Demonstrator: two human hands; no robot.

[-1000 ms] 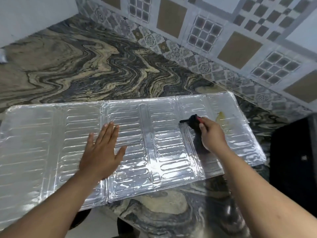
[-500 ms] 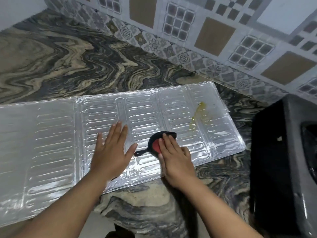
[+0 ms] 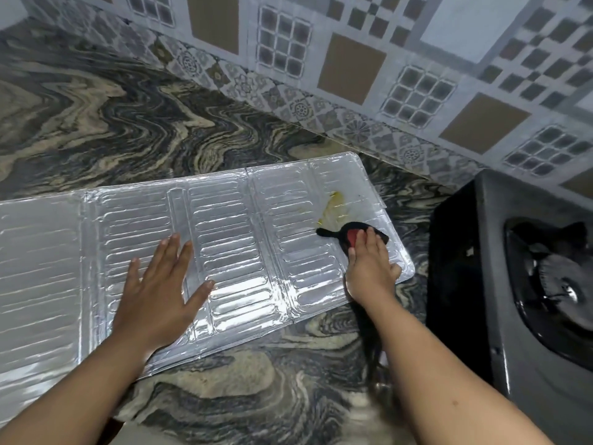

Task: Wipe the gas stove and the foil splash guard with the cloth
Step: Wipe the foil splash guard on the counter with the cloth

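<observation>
I see the foil splash guard (image 3: 224,252) lying flat on the marbled counter (image 3: 128,123), unfolded into ribbed panels, its near edge hanging a little past the counter's front. The left hand (image 3: 160,290) rests palm-down on the middle panels, fingers straight and spread, thumb out to the side — it holds nothing, just presses on the foil.

The right hand (image 3: 369,268) sits on the rightmost panel, near its outer corner. Its fingers lie fairly straight over the cloth (image 3: 346,234), a dark piece with a red patch showing beside the fingertips, and they press it down onto the foil. I cannot tell whether the thumb is curled round any part of it. A thin dark tail of the cloth sticks out to the left across the ribs.

Just beyond the cloth, towards the wall, a yellow smear (image 3: 333,207) streaks the same panel — the cloth's upper edge is right beside its lower end.

The gas stove (image 3: 513,284) stands on the counter to the right of the guard, near it but apart, with a dark burner and pan support visible on its top. Behind everything runs a patterned tiled wall (image 3: 353,59).
</observation>
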